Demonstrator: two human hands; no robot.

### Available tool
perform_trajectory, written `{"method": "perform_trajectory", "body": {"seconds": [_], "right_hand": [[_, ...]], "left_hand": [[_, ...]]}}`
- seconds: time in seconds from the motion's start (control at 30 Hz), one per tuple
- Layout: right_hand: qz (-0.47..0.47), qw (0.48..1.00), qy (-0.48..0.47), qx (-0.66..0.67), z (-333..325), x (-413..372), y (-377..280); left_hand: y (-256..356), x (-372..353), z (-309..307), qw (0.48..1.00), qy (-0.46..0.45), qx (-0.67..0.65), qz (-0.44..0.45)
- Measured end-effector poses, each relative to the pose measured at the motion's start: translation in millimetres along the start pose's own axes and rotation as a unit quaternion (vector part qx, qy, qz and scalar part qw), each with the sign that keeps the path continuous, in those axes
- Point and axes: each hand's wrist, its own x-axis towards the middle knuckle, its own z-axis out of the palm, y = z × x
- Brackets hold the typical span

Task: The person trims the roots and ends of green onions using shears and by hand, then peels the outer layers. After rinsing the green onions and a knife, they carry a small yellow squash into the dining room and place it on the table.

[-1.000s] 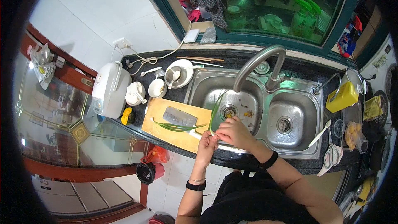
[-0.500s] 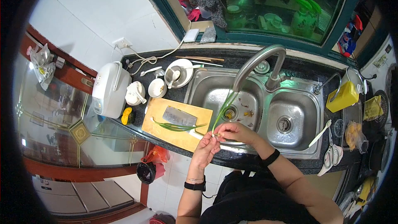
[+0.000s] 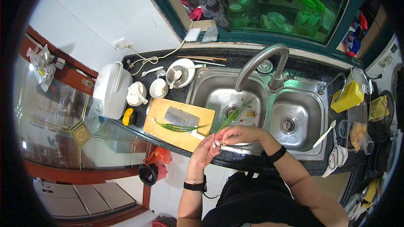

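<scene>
My left hand [image 3: 204,151] and my right hand [image 3: 240,134] meet over the sink's front edge, fingers closed around the white root end of a green onion [image 3: 234,117]. Its green leaves stretch over the left basin and look blurred. On the wooden cutting board [image 3: 179,138], left of my hands, lie a cleaver [image 3: 182,117] and a few more green onions [image 3: 176,128]. Below the hooked tap [image 3: 259,61], scraps [image 3: 251,113] are scattered near the drain of the steel sink [image 3: 210,93].
Left of the board stand a white rice cooker [image 3: 110,90], a cut pumpkin piece [image 3: 128,117] and bowls, including a white bowl [image 3: 158,88]. Right of the sink are scissors [image 3: 336,159], a peeler-like white tool [image 3: 324,134] and a yellow bottle [image 3: 347,97].
The green onion's leaves have swung to the right and lower over the basin. Both hands remain together at its root end, with the fingers slightly shifted.
</scene>
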Motion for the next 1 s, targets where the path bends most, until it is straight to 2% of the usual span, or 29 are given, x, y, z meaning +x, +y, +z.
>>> {"method": "perform_trajectory", "body": {"seconds": [0.13,0.23,0.3,0.4,0.43,0.5,0.53,0.57,0.6,0.67,0.7,0.77,0.83,0.97,1.0], "right_hand": [[-0.04,0.996,-0.021,-0.078,7.3,2.5,1.2],[-0.061,0.993,-0.002,-0.103,14.3,1.9,1.5],[-0.064,0.992,0.01,-0.108,15.1,1.8,4.0],[-0.08,0.994,0.003,-0.077,13.7,0.9,9.4],[-0.06,0.998,0.002,-0.037,13.3,0.3,7.5],[-0.039,0.999,0.002,0.004,13.8,-0.2,6.9],[-0.01,0.998,0.02,0.062,15.6,-0.6,7.9],[0.019,0.992,0.037,0.121,17.8,-1.0,9.3],[0.019,0.992,0.037,0.121,20.0,-0.9,14.3],[0.053,0.961,0.062,0.266,24.7,-0.9,26.8],[0.053,0.961,0.061,0.265,27.1,-1.9,27.8],[0.024,0.931,0.043,0.362,28.7,-4.7,28.1],[0.003,0.934,0.051,0.353,29.1,-10.7,15.7],[-0.039,0.94,0.058,0.335,11.1,-25.4,-13.0],[-0.079,0.902,0.042,0.422,0.1,-30.5,1.2]], "left_hand": [[3.8,5.8,-17.1,0.999,-0.011,0.018,-0.026],[2.2,7.2,-17.9,0.998,0.038,0.053,0.005],[0.3,6.9,-18.8,0.991,0.052,0.105,0.071],[0.0,3.7,-11.0,0.975,0.087,0.164,0.123],[-1.1,4.2,-11.1,0.975,0.088,0.164,0.123],[-4.3,5.7,-11.5,0.924,0.123,0.303,0.201],[-6.7,6.9,-10.4,0.924,0.123,0.302,0.201],[-9.7,8.2,-8.9,0.865,0.151,0.394,0.27],[-11.3,8.9,-8.1,0.792,0.176,0.479,0.334],[-10.6,7.4,-5.0,0.782,0.195,0.492,0.33],[-10.0,6.6,-4.3,0.77,0.215,0.504,0.325],[-10.1,14.2,-22.3,0.761,0.239,0.486,0.357],[-4.9,15.1,-34.4,0.752,0.259,0.468,0.386],[9.3,4.4,-45.0,0.755,0.261,0.498,0.337],[10.8,5.0,-49.3,0.765,0.255,0.472,0.355]]}}
